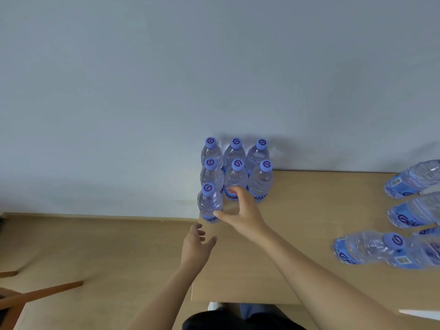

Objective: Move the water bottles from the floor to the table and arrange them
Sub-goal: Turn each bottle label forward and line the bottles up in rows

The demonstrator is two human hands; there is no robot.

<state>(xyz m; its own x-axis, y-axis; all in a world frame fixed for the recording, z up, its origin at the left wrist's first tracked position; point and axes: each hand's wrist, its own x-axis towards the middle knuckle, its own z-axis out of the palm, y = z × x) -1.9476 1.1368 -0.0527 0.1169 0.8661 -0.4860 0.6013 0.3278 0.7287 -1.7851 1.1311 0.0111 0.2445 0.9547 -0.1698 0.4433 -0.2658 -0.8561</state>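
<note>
the left hand (196, 244) sits nearest, fingers loosely spread and holding nothing at the left edge of the table (297, 234), while the right hand (240, 210) reaches further in with fingers apart, its thumb tip touching the front bottle (209, 203), which stands upright at the table's far left corner. behind that bottle six more upright bottles (235, 167) stand in two rows of three against the wall (166, 67), and several lying bottles (404, 210) rest on their sides at the table's right end.
</note>
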